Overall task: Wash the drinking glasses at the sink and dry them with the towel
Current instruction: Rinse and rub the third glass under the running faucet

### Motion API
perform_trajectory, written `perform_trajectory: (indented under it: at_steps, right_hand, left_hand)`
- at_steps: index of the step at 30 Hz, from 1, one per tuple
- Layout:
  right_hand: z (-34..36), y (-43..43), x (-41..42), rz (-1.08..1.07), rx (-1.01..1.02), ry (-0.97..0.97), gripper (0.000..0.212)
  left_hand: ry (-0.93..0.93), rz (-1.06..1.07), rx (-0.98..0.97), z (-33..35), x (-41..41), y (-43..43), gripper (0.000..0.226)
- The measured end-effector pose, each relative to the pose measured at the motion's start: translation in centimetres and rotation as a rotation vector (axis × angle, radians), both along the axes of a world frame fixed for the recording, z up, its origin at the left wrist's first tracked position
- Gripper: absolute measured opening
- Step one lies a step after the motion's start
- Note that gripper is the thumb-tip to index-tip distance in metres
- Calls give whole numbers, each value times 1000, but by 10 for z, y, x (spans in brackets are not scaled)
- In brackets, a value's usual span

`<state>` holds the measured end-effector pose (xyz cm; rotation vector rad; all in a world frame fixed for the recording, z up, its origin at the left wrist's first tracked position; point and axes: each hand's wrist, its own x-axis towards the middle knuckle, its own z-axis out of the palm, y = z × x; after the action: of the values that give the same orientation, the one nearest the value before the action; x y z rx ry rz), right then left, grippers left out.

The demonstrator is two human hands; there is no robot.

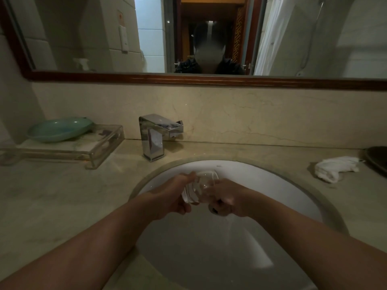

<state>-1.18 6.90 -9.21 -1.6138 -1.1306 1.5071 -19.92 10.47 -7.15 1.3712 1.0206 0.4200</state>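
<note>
Ok, L hand (169, 198) wraps clear drinking glass (202, 185), R hand (226, 198) curled on its rim; hold it low over white oval sink (278, 185), wet glass prob slippery.

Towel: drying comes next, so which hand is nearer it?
Right. The right hand, on the glass, is left of the towel; the left hand lies farther left.

Both forearms reach forward; left hand (171, 197) and right hand (227, 198) curl fingers around one glass (206, 182).
</note>
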Motion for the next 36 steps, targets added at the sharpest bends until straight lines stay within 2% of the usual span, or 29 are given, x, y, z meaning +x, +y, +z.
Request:
perform_trajectory:
  at_steps: [2,4,6,9,12,14,16,22,24,26,29,36]
  right_hand:
    - [0,-2,-1,36,33,-22,20]
    - [2,-6,-1,8,86,-127,10]
    - [2,-6,-1,-29,120,-187,12]
    - [4,-6,-5,-12,86,-153,11]
    - [6,-6,-8,65,12,-67,22]
    - [5,-7,-8,99,-4,-32,20]
    - [5,-8,-7,92,48,-90,7]
    - [4,-5,-9,-10,174,-199,24]
    - [6,-4,-8,5,140,-122,18]
    - [3,-2,-3,42,90,-1,22]
    - [0,-2,0,120,88,36,19]
    - [8,-5,-4,-66,99,-31,22]
  left_hand:
    - [28,-6,15,-2,-2,1,52]
    - [42,-35,19,-2,-2,0,54]
    - [53,-32,9,-1,0,-2,59]
    - [78,13,-8,1,1,-2,69]
    - [129,52,-3,0,1,-1,75]
    - [160,42,6,-1,1,-2,78]
    - [193,26,28,-2,0,-3,83]
    - [195,90,43,-2,3,-2,75]
    - [179,117,46,-1,4,-1,72]
    - [169,113,47,1,4,0,70]
    - [172,81,31,2,5,0,74]
    - [173,60,-9,-1,4,-1,82]
